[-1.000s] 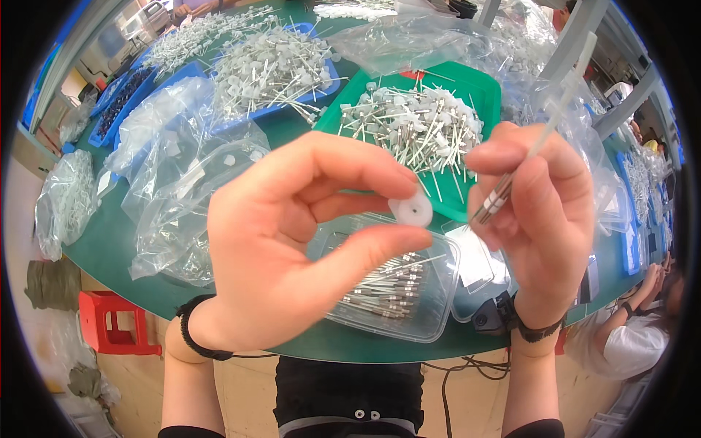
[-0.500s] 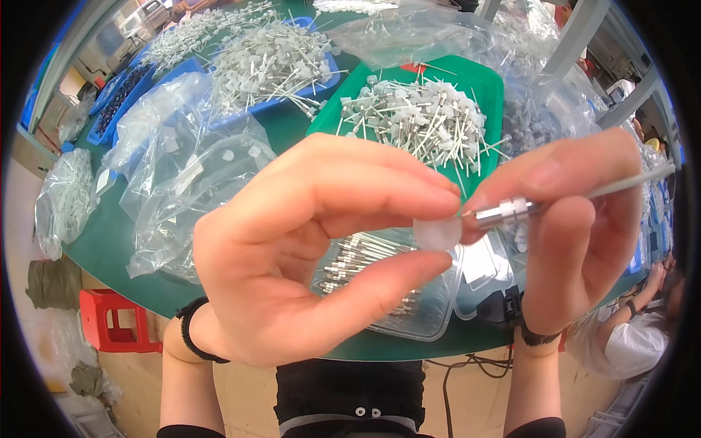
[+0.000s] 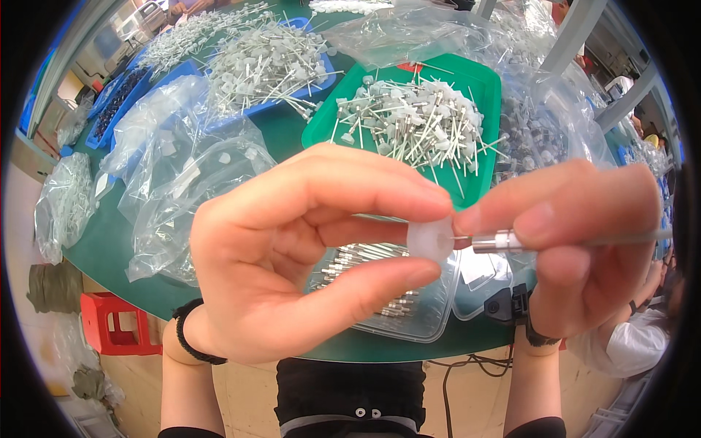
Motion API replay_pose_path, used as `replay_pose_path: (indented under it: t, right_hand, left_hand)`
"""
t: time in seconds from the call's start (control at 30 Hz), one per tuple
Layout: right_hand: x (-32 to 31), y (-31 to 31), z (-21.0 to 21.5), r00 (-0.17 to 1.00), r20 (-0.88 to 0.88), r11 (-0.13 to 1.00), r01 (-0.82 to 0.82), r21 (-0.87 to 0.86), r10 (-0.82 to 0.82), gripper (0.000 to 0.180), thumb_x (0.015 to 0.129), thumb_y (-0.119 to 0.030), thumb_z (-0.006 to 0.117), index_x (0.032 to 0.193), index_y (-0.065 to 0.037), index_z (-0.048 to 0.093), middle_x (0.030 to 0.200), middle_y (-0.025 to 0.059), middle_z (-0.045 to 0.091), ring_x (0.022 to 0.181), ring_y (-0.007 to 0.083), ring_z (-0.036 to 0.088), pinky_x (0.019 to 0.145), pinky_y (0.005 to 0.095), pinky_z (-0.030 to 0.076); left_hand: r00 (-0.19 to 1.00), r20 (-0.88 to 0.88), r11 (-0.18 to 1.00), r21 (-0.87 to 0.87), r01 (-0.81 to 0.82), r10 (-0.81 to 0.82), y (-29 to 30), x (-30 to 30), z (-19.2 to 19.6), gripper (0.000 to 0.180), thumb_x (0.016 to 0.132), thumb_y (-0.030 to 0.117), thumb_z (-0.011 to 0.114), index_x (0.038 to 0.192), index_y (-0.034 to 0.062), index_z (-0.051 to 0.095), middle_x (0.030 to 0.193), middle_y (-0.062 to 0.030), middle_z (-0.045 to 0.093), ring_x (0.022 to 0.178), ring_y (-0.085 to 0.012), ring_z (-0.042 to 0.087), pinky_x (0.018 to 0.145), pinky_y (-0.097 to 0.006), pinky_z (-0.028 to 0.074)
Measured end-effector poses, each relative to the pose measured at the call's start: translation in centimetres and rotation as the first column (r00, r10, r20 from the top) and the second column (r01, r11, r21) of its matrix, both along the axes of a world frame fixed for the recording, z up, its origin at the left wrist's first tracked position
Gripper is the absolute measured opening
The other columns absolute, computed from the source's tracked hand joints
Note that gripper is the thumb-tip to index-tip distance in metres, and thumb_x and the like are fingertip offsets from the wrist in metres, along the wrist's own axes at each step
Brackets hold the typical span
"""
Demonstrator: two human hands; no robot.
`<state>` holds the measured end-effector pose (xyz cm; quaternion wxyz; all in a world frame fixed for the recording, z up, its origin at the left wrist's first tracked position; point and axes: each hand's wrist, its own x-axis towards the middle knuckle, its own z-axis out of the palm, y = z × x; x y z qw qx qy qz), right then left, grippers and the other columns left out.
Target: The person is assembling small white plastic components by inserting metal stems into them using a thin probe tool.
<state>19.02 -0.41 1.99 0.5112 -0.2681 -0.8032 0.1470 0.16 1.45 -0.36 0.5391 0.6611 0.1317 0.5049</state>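
My left hand [image 3: 292, 255] pinches a translucent white plastic cap [image 3: 427, 241] between thumb and fingers, with its round face turned right. My right hand [image 3: 584, 241] grips a white cable [image 3: 621, 237] with a silver metal connector [image 3: 493, 242] at its end. A thin pin sticks out of the connector and reaches the cap's face; whether it has entered cannot be made out. Below my hands, a clear plastic box [image 3: 423, 321] holds rows of similar metal-ended pieces [image 3: 350, 266]. Beyond them, a green tray [image 3: 318, 131] is heaped with white-capped cable pieces [image 3: 416, 120].
Blue trays [image 3: 321, 77] of white-capped pieces stand at the far left on the green table [image 3: 109, 248]. Clear plastic bags [image 3: 190, 175] lie left and far right. A red stool [image 3: 117, 321] is at lower left. Another person's white sleeve [image 3: 621, 350] shows at right.
The connector has levelled out and now lines up with the cap, its pin at the cap's face. My right hand has turned and moved slightly down; the cap has tilted to face right.
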Motion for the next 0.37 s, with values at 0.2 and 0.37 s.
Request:
replay_pose_path:
  t: [0.2, 0.37]
  right_hand:
    - [0.35, 0.28, -0.27, 0.997, 0.035, 0.998, -0.066, 0.006, 0.066, 0.028, 0.085, -0.027, 0.049, 0.089, 0.0, 0.043, 0.073, 0.0198, 0.058, 0.062, 0.0206, 0.059, 0.054, 0.0265, 0.049]
    - [0.9, 0.19, 0.46, 0.985, 0.136, 0.994, -0.106, -0.015, 0.107, 0.026, 0.086, -0.026, 0.049, 0.093, -0.002, 0.042, 0.079, 0.0217, 0.058, 0.063, 0.0216, 0.059, 0.056, 0.028, 0.05]
  left_hand:
    - [1.0, -0.017, 1.0, 0.003, -0.009, 0.009, -0.05, 0.0, 0.03, 0.034, 0.064, -0.007, 0.064, 0.095, -0.0093, 0.05, 0.099, -0.0201, 0.049, 0.096, -0.0238, 0.05, 0.082, -0.031, 0.043]
    - [0.998, -0.067, 0.996, 0.082, 0.02, -0.014, 0.31, -0.33, -0.01, 0.035, 0.065, -0.003, 0.066, 0.096, -0.0079, 0.051, 0.101, -0.0207, 0.048, 0.097, -0.0247, 0.05, 0.083, -0.032, 0.043]
